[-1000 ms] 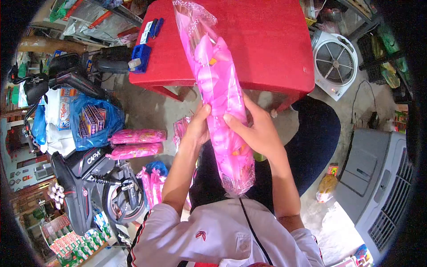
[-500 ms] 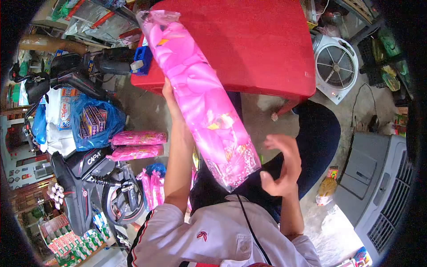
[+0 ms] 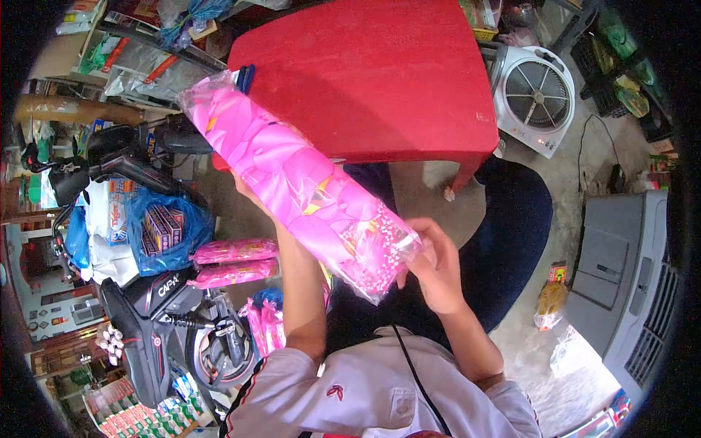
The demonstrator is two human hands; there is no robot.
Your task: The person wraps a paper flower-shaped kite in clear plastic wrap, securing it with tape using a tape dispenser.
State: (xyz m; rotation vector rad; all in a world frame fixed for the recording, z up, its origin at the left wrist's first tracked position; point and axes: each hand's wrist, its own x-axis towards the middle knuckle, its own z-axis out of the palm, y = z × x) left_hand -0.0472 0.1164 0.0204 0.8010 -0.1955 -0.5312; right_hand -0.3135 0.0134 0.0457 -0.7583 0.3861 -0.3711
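Note:
A long pink package [image 3: 292, 175] in clear plastic lies slantwise in front of me, its upper end to the left over the table's edge. Petal-like shapes and small yellow patches cover it, and its lower end has a white speckled pattern. My left hand [image 3: 247, 191] holds it from beneath near the upper half; most of those fingers are hidden behind it. At the lower right corner, my right hand [image 3: 437, 269] is closed on the plastic end, thumb and fingers around the edge.
A red table [image 3: 365, 80] stands ahead, with a white box fan [image 3: 538, 95] to its right. On the left are a black motorbike [image 3: 139, 343], a blue bag of boxes [image 3: 171, 226] and more pink packages [image 3: 237, 274]. A grey appliance [image 3: 617, 263] stands at right.
The pink package has tilted flatter, its upper end swinging left and down. My right hand, apart from it with curved fingers before, has closed on its lower end.

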